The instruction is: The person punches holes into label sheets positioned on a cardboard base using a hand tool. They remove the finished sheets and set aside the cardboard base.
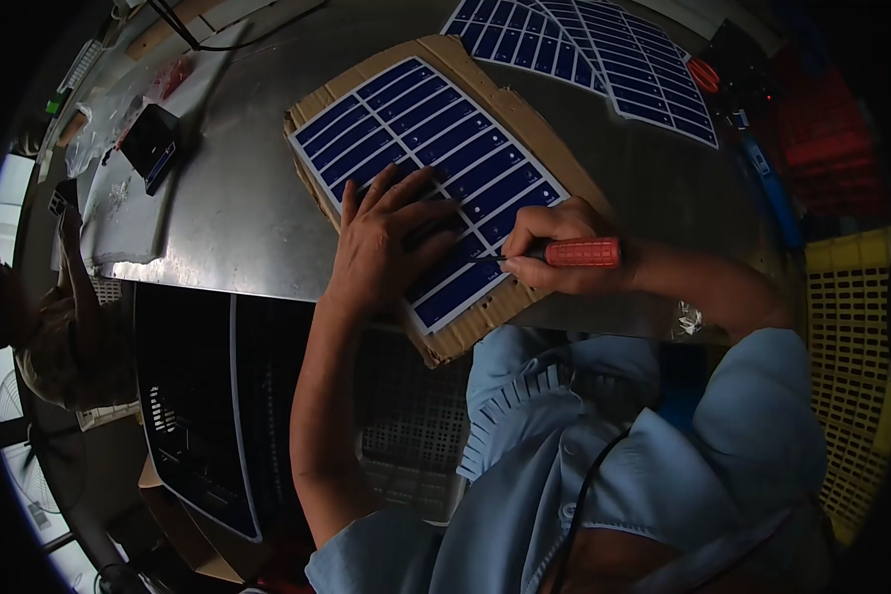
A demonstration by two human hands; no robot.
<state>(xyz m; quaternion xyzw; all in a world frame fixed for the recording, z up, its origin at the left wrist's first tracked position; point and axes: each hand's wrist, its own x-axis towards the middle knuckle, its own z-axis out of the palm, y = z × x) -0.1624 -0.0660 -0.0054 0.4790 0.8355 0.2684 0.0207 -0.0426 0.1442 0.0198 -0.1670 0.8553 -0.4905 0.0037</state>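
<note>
A sheet of blue rectangular labels with white borders [480, 144] lies on a piece of brown cardboard [564, 163] on the metal table. Flat on the sheet rests my left hand [381, 238], fingers spread, holding nothing. My right hand [554, 243] grips a red-handled tool [582, 252], whose thin dark shaft points left and touches or nearly touches a label near the sheet's lower right part. The exact tip is too small to make out.
More blue label sheets [653, 74] lie at the table's back right, beside red-handled scissors [704, 74]. A black device [150, 141] stands back left. Yellow crates [851, 346] are at right. A co-worker [69, 337] is at far left.
</note>
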